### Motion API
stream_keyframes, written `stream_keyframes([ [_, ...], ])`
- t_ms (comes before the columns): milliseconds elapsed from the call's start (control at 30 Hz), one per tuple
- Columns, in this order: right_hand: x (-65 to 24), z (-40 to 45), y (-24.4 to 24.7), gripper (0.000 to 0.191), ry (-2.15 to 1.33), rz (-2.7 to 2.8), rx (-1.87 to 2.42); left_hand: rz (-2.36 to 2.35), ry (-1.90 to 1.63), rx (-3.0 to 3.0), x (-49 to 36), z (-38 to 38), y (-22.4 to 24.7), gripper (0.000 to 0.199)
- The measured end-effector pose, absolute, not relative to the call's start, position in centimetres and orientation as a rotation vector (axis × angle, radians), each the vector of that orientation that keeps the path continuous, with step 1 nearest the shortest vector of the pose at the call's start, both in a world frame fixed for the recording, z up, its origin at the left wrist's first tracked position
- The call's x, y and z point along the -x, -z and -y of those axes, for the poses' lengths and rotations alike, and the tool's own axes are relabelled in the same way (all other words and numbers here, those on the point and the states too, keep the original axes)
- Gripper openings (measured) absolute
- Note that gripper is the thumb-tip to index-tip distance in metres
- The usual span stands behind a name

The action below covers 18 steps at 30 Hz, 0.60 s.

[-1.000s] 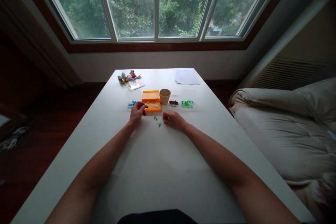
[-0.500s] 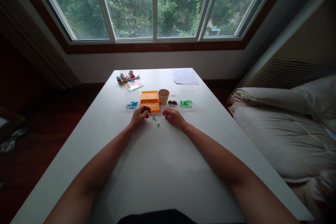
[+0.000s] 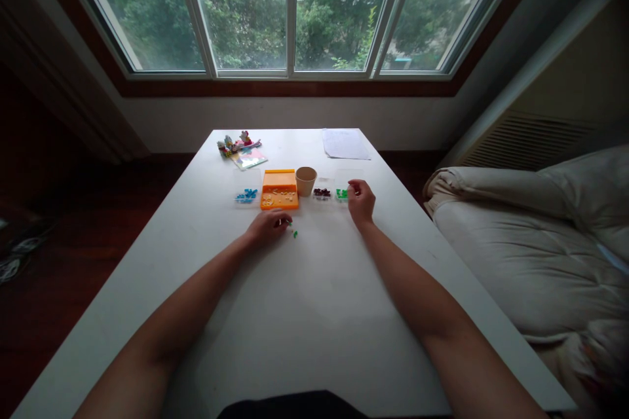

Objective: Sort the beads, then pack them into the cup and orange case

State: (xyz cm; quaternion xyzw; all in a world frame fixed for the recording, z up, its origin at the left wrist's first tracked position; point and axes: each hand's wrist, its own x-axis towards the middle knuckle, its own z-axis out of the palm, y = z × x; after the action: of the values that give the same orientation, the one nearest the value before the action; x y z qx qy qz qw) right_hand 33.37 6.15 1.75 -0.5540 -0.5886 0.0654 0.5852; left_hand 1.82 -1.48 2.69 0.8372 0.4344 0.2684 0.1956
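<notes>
**Hands at the bead trays on the white table**

Two bare forearms are stretched out from the near edge over the white table (image 3: 304, 314). The left hand (image 3: 268, 228) is laid palm down near the middle of the table, its fingers curled loosely together with the tips turned to the right. A few loose green beads (image 3: 294, 233) are seen on the tabletop just beside those fingertips, on their right; whether one is pinched cannot be told at this size. The right hand (image 3: 361, 201) is held further out and to the right, wrist straight, with the fingers bent inward and drawn together over the right part of the clear tray of green beads (image 3: 341, 194). The fingertips are at the tray, but whether a bead is gripped cannot be told.

Just beyond the left hand an orange tray (image 3: 280, 190) is set, with small pale pieces in it. To its left a clear tray of blue beads (image 3: 246, 195) is placed; to its right a paper cup (image 3: 305, 181) stands upright, then a clear tray of dark beads (image 3: 322, 193). Further off, small colourful toys (image 3: 239, 143) lie at the far left and a sheet of paper (image 3: 344, 143) at the far right.
</notes>
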Motion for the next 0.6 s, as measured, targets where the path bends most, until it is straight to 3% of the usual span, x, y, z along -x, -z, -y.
stream_keyframes([
  [600,-33.6,-6.1,-1.5,0.023,-0.143,1.309,1.344,-1.145,-0.656,-2.422,-2.5,2.1,-3.4,0.014],
])
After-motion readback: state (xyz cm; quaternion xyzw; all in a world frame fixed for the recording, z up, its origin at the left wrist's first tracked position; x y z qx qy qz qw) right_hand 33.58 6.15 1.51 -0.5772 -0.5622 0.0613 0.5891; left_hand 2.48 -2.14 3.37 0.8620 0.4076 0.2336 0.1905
